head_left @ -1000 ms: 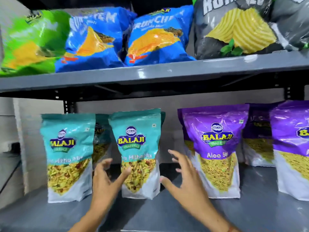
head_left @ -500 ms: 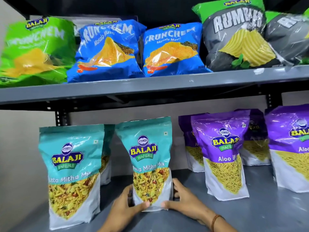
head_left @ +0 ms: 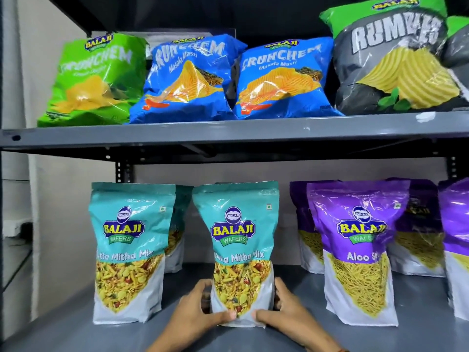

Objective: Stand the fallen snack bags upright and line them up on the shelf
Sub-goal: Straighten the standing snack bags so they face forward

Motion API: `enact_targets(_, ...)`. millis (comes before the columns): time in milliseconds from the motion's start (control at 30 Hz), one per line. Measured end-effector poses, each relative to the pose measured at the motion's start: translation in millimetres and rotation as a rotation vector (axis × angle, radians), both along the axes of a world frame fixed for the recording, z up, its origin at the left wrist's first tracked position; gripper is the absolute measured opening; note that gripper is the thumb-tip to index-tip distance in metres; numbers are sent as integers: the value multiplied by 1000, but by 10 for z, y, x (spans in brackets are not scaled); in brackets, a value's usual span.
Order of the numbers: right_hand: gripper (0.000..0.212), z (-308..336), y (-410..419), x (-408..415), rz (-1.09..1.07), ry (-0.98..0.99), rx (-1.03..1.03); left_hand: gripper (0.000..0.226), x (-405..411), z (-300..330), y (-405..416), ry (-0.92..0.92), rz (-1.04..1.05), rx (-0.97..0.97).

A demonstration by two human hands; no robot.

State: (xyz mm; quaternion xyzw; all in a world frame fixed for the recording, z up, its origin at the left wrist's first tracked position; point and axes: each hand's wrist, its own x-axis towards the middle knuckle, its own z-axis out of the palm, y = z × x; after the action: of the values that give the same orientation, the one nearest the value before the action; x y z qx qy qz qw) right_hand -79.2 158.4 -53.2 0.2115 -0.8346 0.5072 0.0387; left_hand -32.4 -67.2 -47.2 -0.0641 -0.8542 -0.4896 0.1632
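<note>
Upper shelf (head_left: 228, 134) in the top half of the frame: a green Crunchem bag (head_left: 96, 80) at the left, then two blue Masala Masti bags (head_left: 187, 77) (head_left: 281, 80) side by side, touching. A grey Rumbles bag (head_left: 396, 67) sits upper right. Plain pale wall (head_left: 63, 194) behind, with a slotted black upright (head_left: 123, 171) at centre left.

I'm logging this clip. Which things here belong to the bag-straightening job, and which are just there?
In the job: left hand, right hand, held teal Mitha Mix bag, neighbouring teal bag, lower shelf.
Just there: purple Aloo bag, blue Crunchem bags, Rumbles bag.
</note>
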Motion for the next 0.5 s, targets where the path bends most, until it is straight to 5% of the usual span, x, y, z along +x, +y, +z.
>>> enact_targets(100, 78, 57, 3, 73, 5, 75, 95, 83, 16, 3, 19, 12, 16, -3)
enact_targets(200, 108, 80, 21, 145, -141, 347, 112, 101, 78, -13, -5, 137, 117, 69)
enact_targets(367, 64, 228, -253, 524, -342, 948, -11, 55, 497, 97, -470, 568, 450, 155)
enact_targets(500, 55, 293, -1008, 797, -131, 1002, 161, 71, 660, 179, -1142, 637, 721, 163)
